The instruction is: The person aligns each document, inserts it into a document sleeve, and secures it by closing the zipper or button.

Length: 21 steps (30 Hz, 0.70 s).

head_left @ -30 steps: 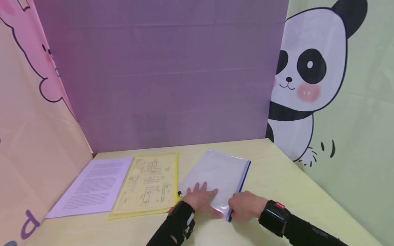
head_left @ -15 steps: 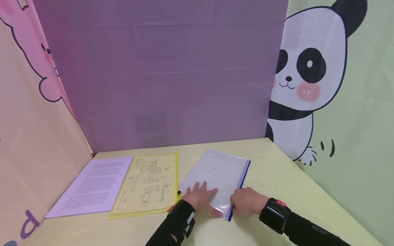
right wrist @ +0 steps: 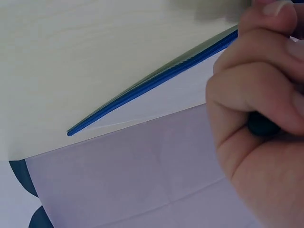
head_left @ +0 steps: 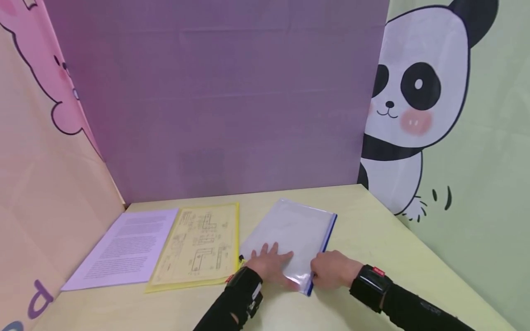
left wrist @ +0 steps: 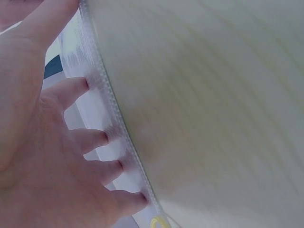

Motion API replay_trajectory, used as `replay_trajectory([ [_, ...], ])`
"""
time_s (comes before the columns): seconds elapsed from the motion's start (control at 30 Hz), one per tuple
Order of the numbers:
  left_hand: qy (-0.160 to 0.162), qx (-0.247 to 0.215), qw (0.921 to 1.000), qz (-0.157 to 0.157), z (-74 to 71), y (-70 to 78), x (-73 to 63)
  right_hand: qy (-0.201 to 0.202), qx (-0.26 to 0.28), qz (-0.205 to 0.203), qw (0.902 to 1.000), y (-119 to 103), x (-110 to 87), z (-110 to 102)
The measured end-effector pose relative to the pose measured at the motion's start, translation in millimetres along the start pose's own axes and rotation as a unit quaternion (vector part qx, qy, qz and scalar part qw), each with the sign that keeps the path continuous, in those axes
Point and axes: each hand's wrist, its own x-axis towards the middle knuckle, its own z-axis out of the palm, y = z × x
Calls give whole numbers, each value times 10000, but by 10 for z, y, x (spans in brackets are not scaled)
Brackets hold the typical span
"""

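A clear zip document pouch (head_left: 290, 225) with a blue zipped edge (head_left: 330, 230) lies aslant on the table, white paper seemingly inside. My left hand (head_left: 269, 266) rests flat on its near part, fingers spread; the left wrist view shows those fingertips (left wrist: 97, 137) on the clear plastic by a ribbed edge. At the near end of the blue edge, my right hand (head_left: 334, 270) has curled fingers. A dark, rounded zip pull (right wrist: 263, 124) shows within that grip in the right wrist view, mostly hidden by the fingers. Beyond the hand, the blue zip (right wrist: 142, 90) runs on.
Left of the pouch lies a yellow-edged folder (head_left: 198, 248) with line drawings. Farther left is a printed lilac sheet (head_left: 124, 248). A yellow loop (left wrist: 159, 221) hangs at the pouch's corner. A purple panel (head_left: 232, 101) stands along the table's back edge (head_left: 248, 193).
My right hand has shifted slightly away from me along the blue edge. The left hand stays in place on the pouch.
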Motion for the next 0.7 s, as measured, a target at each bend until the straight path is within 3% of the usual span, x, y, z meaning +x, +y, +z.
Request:
replay_trajectory([
  [0.37, 53, -14, 10000, -22, -15, 8, -17, -122, -142, 247, 9995, 73, 57, 5],
  [0.7, 103, 148, 9998, 9, 0, 8, -2, 69, -278, 372, 9989, 151, 108, 10],
])
